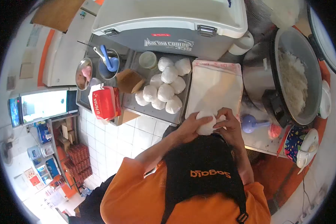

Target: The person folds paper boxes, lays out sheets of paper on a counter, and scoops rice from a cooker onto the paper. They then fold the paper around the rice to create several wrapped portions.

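A white paper-wrapped packet (206, 125) is held in front of my chest between both hands, just over the near edge of a stack of wrapping paper (214, 87). My left hand (193, 125) grips the packet from the left, fingers closed on it. On the other side, my right hand (227, 121) has its fingers bent and pinching the packet's paper. What is inside the packet is hidden. Left of the paper, several similar round white packets (165, 92) sit piled on a metal tray (132, 102).
A large cooker of white rice (294, 82) stands at right, near a purple scoop (252, 124). Behind the tray is a grey cooler box (171, 41). At left are a red box (103, 102), a brown carton (130, 81) and a pot with a blue-handled utensil (109, 61).
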### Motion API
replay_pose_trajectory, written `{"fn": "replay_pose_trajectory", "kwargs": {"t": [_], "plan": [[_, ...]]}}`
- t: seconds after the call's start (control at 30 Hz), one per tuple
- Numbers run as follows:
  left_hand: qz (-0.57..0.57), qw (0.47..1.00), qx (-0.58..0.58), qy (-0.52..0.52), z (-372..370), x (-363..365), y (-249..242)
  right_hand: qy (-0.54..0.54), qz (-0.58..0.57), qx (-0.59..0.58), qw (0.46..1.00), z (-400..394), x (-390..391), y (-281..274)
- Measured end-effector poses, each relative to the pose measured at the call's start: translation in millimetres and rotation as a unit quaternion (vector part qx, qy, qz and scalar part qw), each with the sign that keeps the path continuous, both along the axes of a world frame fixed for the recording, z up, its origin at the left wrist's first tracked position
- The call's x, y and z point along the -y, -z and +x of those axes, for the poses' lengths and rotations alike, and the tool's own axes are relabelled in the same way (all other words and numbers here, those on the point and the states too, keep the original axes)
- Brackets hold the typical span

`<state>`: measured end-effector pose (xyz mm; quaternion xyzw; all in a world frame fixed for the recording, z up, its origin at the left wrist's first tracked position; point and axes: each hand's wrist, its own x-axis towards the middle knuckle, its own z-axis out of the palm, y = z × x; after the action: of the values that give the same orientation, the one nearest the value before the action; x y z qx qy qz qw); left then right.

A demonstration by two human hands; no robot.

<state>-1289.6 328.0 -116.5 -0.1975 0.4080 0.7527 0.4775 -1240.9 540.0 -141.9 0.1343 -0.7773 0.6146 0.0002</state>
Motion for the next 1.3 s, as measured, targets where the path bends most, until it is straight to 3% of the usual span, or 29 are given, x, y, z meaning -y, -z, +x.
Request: {"fn": "replay_pose_trajectory", "kwargs": {"t": [0.07, 0.1, 0.13, 0.2, 0.23, 0.27, 0.3, 0.33, 0.37, 0.4, 0.47, 0.53, 0.6, 0.7, 0.73, 0.77, 0.8, 0.83, 0.87, 0.93, 1.0, 1.07, 1.13, 1.2, 1.27, 1.3], "plan": [[0.045, 0.999, 0.023, 0.004, 8.5, 5.6, -7.7, 0.057, -0.13, 0.102, 0.985, -11.8, 16.0, -12.7], [0.069, 0.994, -0.031, 0.078, 9.0, 9.8, -21.0, 0.085, -0.195, 0.153, 0.965, -16.8, 22.0, -19.8], [-0.048, 0.986, -0.108, 0.119, 5.6, 18.6, -12.0, 0.072, -0.125, 0.127, 0.981, -20.0, 21.0, -25.8], [-0.275, 0.908, -0.252, 0.188, -10.3, 35.9, 8.9, 0.042, 0.018, 0.071, 0.996, -26.1, 16.7, -37.3], [-0.19, 0.976, -0.11, -0.006, -22.5, 48.5, 6.3, 0.053, 0.058, 0.076, 0.994, -21.3, 11.9, -41.0], [-0.218, 0.947, -0.221, -0.081, -42.1, 72.4, 13.0, 0.065, 0.098, 0.078, 0.99, -12.3, 1.2, -42.8], [-0.337, 0.829, -0.444, -0.047, -73.2, 101.1, 42.0, 0.076, 0.139, 0.078, 0.984, -2.6, -12.6, -41.3], [-0.501, 0.625, -0.596, -0.048, -104.3, 129.6, 70.5, 0.109, 0.174, 0.121, 0.971, 11.4, -31.5, -31.7], [-0.538, 0.647, -0.54, -0.017, -127.9, 140.8, 58.9, 0.14, 0.207, 0.164, 0.954, 27.9, -53.8, -18.0], [-0.573, 0.665, -0.479, 0.013, -143.3, 150.2, 51.9, 0.17, 0.339, 0.111, 0.919, 42.9, -76.0, -7.3], [-0.629, 0.52, -0.555, 0.16, -159.6, 184.5, 136.0, 0.227, 0.518, 0.087, 0.82, 66.2, -103.7, 5.4], [-0.65, 0.398, -0.604, 0.233, -166.7, 187.5, 161.1, 0.211, 0.537, 0.075, 0.813, 79.9, -138.8, 41.0], [-0.656, 0.319, -0.643, 0.235, -163.7, 172.0, 146.9, 0.195, 0.556, 0.059, 0.806, 98.1, -176.1, 96.7], [-0.674, 0.33, -0.554, 0.362, -180.0, 185.1, 152.3, 0.18, 0.553, 0.055, 0.812, 123.3, -194.3, 148.4], [-0.662, 0.394, -0.53, 0.355, -178.0, 189.0, 143.5, 0.188, 0.551, 0.059, 0.811, 131.5, -206.1, 146.3], [-0.636, 0.508, -0.501, 0.295, -173.9, 190.6, 132.9, 0.172, 0.544, 0.056, 0.82, 133.9, -204.7, 118.0], [-0.583, 0.628, -0.476, 0.199, -171.3, 192.7, 120.0, 0.156, 0.534, 0.049, 0.829, 121.2, -191.1, 70.8], [-0.495, 0.695, -0.515, 0.08, -175.8, 206.5, 137.0, 0.132, 0.501, 0.094, 0.85, 118.2, -178.9, 17.0], [-0.435, 0.762, -0.476, 0.054, -164.6, 183.4, 90.9, 0.102, 0.462, 0.135, 0.871, 111.7, -167.3, -42.5], [-0.523, 0.656, -0.535, 0.098, -147.9, 145.6, 33.8, 0.036, 0.291, 0.333, 0.896, 81.5, -149.4, -159.5], [-0.523, 0.564, -0.626, 0.128, -133.4, 100.5, 2.5, 0.097, 0.2, 0.289, 0.931, 83.3, -158.1, -217.1], [-0.431, 0.642, -0.622, 0.124, -115.3, 22.1, -45.3, 0.14, 0.272, 0.195, 0.932, 65.0, -183.4, -255.5], [-0.286, 0.646, -0.684, 0.179, -107.4, -41.2, -64.7, 0.167, 0.473, 0.113, 0.858, 21.2, -226.4, -281.4], [-0.183, 0.559, -0.781, 0.212, -102.0, -106.4, -83.5, 0.156, 0.585, 0.132, 0.785, -23.6, -259.3, -289.8], [-0.098, 0.498, -0.84, 0.191, -97.9, -153.4, -92.0, 0.128, 0.613, 0.201, 0.754, -55.6, -276.1, -296.6], [-0.082, 0.494, -0.848, 0.173, -98.4, -170.7, -98.0, 0.111, 0.624, 0.234, 0.737, -75.0, -281.1, -297.5]]}}
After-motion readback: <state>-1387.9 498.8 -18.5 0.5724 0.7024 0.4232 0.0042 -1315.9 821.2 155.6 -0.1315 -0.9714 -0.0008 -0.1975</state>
